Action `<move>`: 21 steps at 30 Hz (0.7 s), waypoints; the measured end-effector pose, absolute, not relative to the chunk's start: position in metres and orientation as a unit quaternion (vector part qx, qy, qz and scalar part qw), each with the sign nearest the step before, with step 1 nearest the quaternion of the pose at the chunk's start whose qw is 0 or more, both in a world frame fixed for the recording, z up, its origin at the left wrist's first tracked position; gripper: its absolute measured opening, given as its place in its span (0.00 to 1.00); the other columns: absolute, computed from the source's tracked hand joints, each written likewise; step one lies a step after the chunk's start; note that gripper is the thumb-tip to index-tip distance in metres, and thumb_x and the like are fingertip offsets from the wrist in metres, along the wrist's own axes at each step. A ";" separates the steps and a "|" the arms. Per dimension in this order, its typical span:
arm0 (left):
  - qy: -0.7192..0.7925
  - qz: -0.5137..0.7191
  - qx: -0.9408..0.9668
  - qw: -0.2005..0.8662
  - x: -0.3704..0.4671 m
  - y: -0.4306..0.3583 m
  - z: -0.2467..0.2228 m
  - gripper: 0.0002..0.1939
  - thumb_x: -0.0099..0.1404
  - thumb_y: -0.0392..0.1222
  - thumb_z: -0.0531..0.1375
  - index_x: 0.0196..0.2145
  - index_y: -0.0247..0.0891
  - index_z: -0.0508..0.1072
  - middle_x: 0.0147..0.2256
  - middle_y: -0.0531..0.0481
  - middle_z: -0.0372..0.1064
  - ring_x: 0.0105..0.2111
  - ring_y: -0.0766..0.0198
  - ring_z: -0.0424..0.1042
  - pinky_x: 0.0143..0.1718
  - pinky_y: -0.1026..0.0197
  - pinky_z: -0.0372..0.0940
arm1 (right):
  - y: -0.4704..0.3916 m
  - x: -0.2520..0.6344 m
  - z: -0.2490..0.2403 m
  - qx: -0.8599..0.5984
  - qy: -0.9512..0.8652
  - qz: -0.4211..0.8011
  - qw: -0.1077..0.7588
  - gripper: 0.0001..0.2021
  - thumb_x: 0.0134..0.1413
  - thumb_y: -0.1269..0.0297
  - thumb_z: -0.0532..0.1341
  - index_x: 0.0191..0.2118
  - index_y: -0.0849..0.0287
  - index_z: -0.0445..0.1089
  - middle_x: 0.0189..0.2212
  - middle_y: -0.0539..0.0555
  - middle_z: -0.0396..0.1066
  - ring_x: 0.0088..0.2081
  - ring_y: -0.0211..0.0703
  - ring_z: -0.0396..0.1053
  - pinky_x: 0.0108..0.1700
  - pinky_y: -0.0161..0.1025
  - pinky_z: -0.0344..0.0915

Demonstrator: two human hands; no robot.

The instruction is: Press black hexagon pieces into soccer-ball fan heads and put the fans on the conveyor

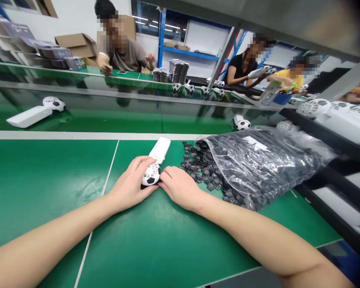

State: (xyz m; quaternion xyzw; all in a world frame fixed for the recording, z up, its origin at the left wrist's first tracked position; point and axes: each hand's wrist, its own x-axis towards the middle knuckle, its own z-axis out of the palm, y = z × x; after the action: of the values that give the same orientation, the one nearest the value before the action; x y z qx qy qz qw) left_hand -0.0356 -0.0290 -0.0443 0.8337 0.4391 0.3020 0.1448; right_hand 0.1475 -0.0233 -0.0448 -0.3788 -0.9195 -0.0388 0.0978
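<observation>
A white device with a round head patterned like a football (151, 175) lies on the green table, its white handle (160, 149) pointing away from me. My left hand (134, 180) is wrapped round the left side of the round head, thumb at its near edge. At the head's right side, my right hand (177, 185) has its fingers pinched together; whatever they hold is too small to make out. Many small black pieces (208, 170) are spilled to the right of my right hand, by the mouth of a clear plastic bag (258, 164).
Beyond the table edge runs a green conveyor (108, 116) carrying a football-headed device (54, 104) at left and another (242, 123) at right. Black racks (342, 180) with white devices stand at right. Several people sit across, one (124, 52) at upper left.
</observation>
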 end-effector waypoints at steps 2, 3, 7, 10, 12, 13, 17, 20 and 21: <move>0.439 0.299 0.835 0.146 -0.036 -0.029 -0.044 0.31 0.55 0.39 0.59 0.54 0.44 0.51 0.50 0.44 0.53 0.52 0.53 0.56 0.51 0.48 0.58 | -0.023 0.148 -0.045 -0.378 -0.920 -0.040 0.096 0.10 0.59 0.63 0.49 0.32 0.62 0.63 0.31 0.55 0.64 0.32 0.42 0.59 0.34 0.39 0.55; 0.439 0.298 0.835 0.147 -0.036 -0.029 -0.044 0.30 0.55 0.39 0.59 0.54 0.44 0.51 0.50 0.44 0.53 0.51 0.53 0.56 0.51 0.48 0.58 | -0.023 0.148 -0.045 -0.378 -0.920 -0.039 0.096 0.10 0.59 0.63 0.49 0.32 0.62 0.63 0.31 0.55 0.64 0.32 0.42 0.59 0.34 0.39 0.56; 0.444 0.295 0.833 0.148 -0.035 -0.030 -0.043 0.31 0.54 0.39 0.59 0.54 0.44 0.51 0.51 0.44 0.52 0.52 0.54 0.56 0.51 0.49 0.58 | -0.022 0.148 -0.044 -0.385 -0.917 -0.014 0.105 0.10 0.58 0.62 0.51 0.32 0.62 0.63 0.31 0.54 0.64 0.32 0.41 0.59 0.34 0.39 0.57; 0.441 0.296 0.835 0.144 -0.035 -0.029 -0.043 0.31 0.55 0.39 0.59 0.54 0.43 0.51 0.50 0.44 0.52 0.52 0.55 0.56 0.52 0.50 0.58 | -0.021 0.148 -0.044 -0.387 -0.915 0.004 0.111 0.09 0.58 0.62 0.51 0.32 0.62 0.63 0.31 0.54 0.63 0.32 0.41 0.59 0.35 0.39 0.57; 0.438 0.297 0.837 0.143 -0.035 -0.029 -0.043 0.31 0.55 0.39 0.59 0.54 0.43 0.51 0.50 0.44 0.52 0.52 0.54 0.56 0.51 0.49 0.58 | -0.021 0.148 -0.044 -0.388 -0.914 0.011 0.116 0.09 0.58 0.62 0.51 0.32 0.62 0.63 0.31 0.54 0.63 0.33 0.41 0.59 0.35 0.39 0.57; 0.438 0.297 0.836 0.142 -0.035 -0.029 -0.043 0.31 0.55 0.39 0.59 0.54 0.43 0.51 0.50 0.44 0.52 0.52 0.54 0.56 0.51 0.48 0.58 | -0.021 0.148 -0.045 -0.388 -0.914 0.014 0.119 0.09 0.58 0.63 0.51 0.32 0.62 0.63 0.31 0.55 0.63 0.33 0.41 0.59 0.35 0.39 0.58; 0.438 0.297 0.836 0.142 -0.035 -0.030 -0.043 0.30 0.55 0.38 0.59 0.54 0.44 0.50 0.50 0.44 0.52 0.52 0.53 0.56 0.51 0.47 0.58 | -0.022 0.149 -0.044 -0.387 -0.914 0.024 0.124 0.09 0.58 0.63 0.51 0.32 0.62 0.63 0.32 0.55 0.63 0.33 0.41 0.59 0.36 0.39 0.58; 0.437 0.298 0.836 0.145 -0.035 -0.030 -0.042 0.31 0.55 0.38 0.59 0.54 0.45 0.50 0.50 0.44 0.52 0.52 0.53 0.56 0.51 0.46 0.58 | -0.022 0.149 -0.043 -0.393 -0.911 0.028 0.123 0.09 0.58 0.63 0.51 0.32 0.62 0.63 0.32 0.54 0.63 0.33 0.41 0.59 0.35 0.39 0.59; 0.437 0.300 0.836 0.145 -0.035 -0.030 -0.042 0.31 0.55 0.38 0.59 0.54 0.45 0.50 0.50 0.44 0.53 0.52 0.52 0.56 0.51 0.45 0.58 | -0.022 0.149 -0.043 -0.394 -0.911 0.028 0.123 0.09 0.58 0.63 0.51 0.32 0.62 0.63 0.31 0.54 0.63 0.33 0.41 0.59 0.35 0.39 0.59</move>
State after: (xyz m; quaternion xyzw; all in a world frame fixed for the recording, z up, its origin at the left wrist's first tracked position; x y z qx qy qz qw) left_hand -0.0349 -0.0302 -0.0424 0.8359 0.4366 0.2995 0.1446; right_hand 0.1488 -0.0217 -0.0432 -0.3936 -0.9105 0.0280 0.1234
